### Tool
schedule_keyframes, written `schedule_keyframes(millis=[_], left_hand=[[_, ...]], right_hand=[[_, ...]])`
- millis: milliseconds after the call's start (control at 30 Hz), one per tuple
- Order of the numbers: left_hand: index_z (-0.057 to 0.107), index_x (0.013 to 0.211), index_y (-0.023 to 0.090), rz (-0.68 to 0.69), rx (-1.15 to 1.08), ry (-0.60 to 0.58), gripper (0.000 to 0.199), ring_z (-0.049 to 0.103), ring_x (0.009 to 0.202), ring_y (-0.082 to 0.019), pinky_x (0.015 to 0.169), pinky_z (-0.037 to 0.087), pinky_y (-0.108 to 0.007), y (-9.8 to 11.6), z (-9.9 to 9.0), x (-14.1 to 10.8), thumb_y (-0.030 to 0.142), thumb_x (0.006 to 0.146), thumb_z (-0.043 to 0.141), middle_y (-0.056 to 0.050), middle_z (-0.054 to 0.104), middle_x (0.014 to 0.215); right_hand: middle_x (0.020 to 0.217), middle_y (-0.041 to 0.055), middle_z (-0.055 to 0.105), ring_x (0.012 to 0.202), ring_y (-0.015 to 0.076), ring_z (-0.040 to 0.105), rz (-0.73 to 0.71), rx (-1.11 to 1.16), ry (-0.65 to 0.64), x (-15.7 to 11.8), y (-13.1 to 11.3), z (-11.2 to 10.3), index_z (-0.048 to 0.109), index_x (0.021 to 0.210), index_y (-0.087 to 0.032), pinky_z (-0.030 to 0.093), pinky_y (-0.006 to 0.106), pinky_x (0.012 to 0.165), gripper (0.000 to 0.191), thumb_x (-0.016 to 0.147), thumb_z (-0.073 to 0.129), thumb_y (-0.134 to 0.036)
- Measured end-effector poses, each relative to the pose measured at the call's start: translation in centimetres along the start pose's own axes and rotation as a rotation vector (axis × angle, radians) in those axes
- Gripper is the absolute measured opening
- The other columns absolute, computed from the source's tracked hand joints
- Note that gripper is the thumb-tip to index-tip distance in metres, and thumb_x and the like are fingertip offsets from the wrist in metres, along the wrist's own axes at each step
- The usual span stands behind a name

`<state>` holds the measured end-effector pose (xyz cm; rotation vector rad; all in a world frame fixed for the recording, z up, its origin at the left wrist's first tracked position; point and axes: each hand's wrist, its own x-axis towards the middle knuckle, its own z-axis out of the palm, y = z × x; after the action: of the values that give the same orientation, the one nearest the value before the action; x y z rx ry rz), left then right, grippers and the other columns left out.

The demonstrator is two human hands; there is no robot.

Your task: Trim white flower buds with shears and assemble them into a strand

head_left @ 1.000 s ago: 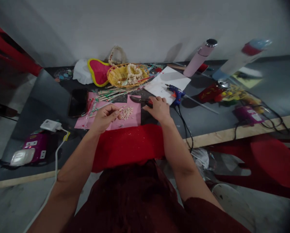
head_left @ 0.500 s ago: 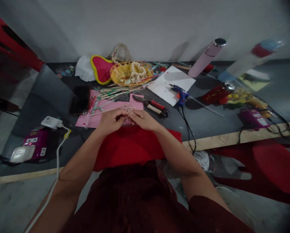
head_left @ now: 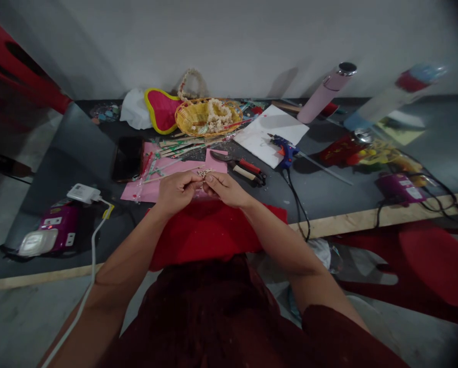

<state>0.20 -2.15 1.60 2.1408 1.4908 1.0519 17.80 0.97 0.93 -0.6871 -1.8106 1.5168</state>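
Observation:
My left hand (head_left: 176, 192) and my right hand (head_left: 228, 189) meet over the front of the pink paper (head_left: 144, 191), fingers pinched together. Whatever they hold is too small to make out. Just beyond the fingertips is a little heap of short pale pieces (head_left: 205, 173). Below the hands, a red cloth (head_left: 213, 230) lies along the table edge and my lap. Pruning shears (head_left: 240, 167) with one red and one pale handle rest to the right of the heap. Thin sticks with green marks (head_left: 179, 146) lie behind the paper.
A wicker basket (head_left: 183, 125) holding a pale beaded piece (head_left: 218, 116) stands by the wall. Rightward are a blue glue gun (head_left: 286, 151) on white board (head_left: 257, 138), a pink flask (head_left: 324, 94) and a red can (head_left: 344, 148). Leftward are a phone (head_left: 128, 158), a purple power strip (head_left: 62, 225) and a white cable (head_left: 93, 260).
The view has shifted very slightly. Both hands stay together in the same place, with the fingertips moving only a little.

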Motion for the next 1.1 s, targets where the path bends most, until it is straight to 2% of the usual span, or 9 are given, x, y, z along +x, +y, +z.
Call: schedule_keyframes(millis=[100,167,267,367,433,567,700,967,1100], left_hand=[[0.070,0.080,0.020,-0.026,-0.081,0.073,0.010,0.063,0.068,-0.013,0.064,0.046,-0.024,0.0,-0.1,0.1,0.023,0.082,0.060,0.000,0.071,0.074],[0.067,0.077,0.019,-0.071,-0.185,0.172,0.010,0.061,0.063,-0.011,0.060,0.046,-0.023,-0.3,-0.5,0.2,0.023,0.082,0.060,0.000,0.068,0.069],[0.064,0.079,0.018,-0.121,-0.303,0.285,0.008,0.059,0.060,-0.010,0.057,0.045,-0.022,-1.0,-1.0,0.6,0.025,0.082,0.061,0.000,0.065,0.065],[0.063,0.082,0.018,-0.149,-0.371,0.263,0.009,0.058,0.059,-0.010,0.056,0.044,-0.022,-1.5,-1.0,0.8,0.027,0.082,0.060,0.000,0.065,0.066],[0.062,0.083,0.017,-0.163,-0.370,0.226,0.010,0.058,0.060,-0.010,0.057,0.044,-0.021,-1.6,-0.7,0.8,0.027,0.082,0.060,0.000,0.065,0.067],[0.062,0.082,0.017,-0.173,-0.349,0.177,0.010,0.058,0.061,-0.009,0.058,0.044,-0.021,-1.3,-0.2,0.7,0.027,0.082,0.059,0.001,0.065,0.068],[0.062,0.082,0.018,-0.187,-0.305,0.166,0.011,0.058,0.062,-0.010,0.059,0.044,-0.022,-1.1,-0.1,0.6,0.027,0.083,0.058,0.000,0.066,0.070],[0.064,0.084,0.018,-0.193,-0.226,0.140,0.012,0.059,0.065,-0.011,0.059,0.044,-0.022,-1.3,0.0,0.5,0.028,0.083,0.057,0.000,0.068,0.073],[0.063,0.102,0.019,-0.202,-0.235,0.135,0.022,0.060,0.065,-0.011,0.059,0.044,-0.022,-1.4,-0.1,0.5,0.026,0.084,0.054,-0.001,0.068,0.075]], right_hand=[[0.065,-0.0029,0.048,0.055,0.0083,0.042,0.001,0.103,0.005,-0.1,0.0,0.2,0.048,0.074,-0.020,0.034,0.022,0.051,0.045,0.090,0.042,-0.062],[0.062,-0.0044,0.043,0.052,0.0088,0.038,-0.027,0.170,0.071,-0.1,-0.1,0.0,0.045,0.076,-0.022,0.033,0.023,0.050,0.042,0.093,0.038,-0.059],[0.062,-0.0035,0.043,0.054,0.0105,0.040,-0.114,-0.014,0.253,-0.1,-0.1,-1.2,0.046,0.077,-0.022,0.036,0.025,0.054,0.038,0.097,0.033,-0.052],[0.073,0.0019,0.056,0.067,0.0135,0.051,-0.177,-0.485,0.269,0.1,0.6,-2.7,0.055,0.081,-0.020,0.041,0.027,0.066,0.027,0.094,0.042,-0.040],[0.084,0.0051,0.063,0.077,0.0161,0.056,-0.179,-0.662,0.255,0.3,1.3,-3.4,0.058,0.087,-0.019,0.043,0.029,0.074,0.019,0.092,0.044,-0.030],[0.097,0.0088,0.066,0.094,0.0205,0.058,-0.155,-0.849,0.138,0.5,2.5,-3.4,0.062,0.094,-0.017,0.044,0.034,0.088,0.019,0.083,0.047,-0.012],[0.101,0.0104,0.066,0.098,0.0208,0.057,-0.136,-0.855,0.100,0.4,2.6,-3.1,0.062,0.104,-0.014,0.044,0.035,0.090,0.032,0.078,0.046,-0.005],[0.103,0.0100,0.064,0.101,0.0199,0.057,-0.135,-0.785,0.208,0.2,2.0,-3.7,0.061,0.100,-0.017,0.044,0.035,0.091,0.024,0.089,0.040,-0.016],[0.091,0.0090,0.062,0.090,0.0195,0.056,-0.101,-0.782,0.253,0.2,1.8,-3.9,0.059,0.087,-0.018,0.044,0.032,0.083,0.025,0.095,0.040,-0.032]])
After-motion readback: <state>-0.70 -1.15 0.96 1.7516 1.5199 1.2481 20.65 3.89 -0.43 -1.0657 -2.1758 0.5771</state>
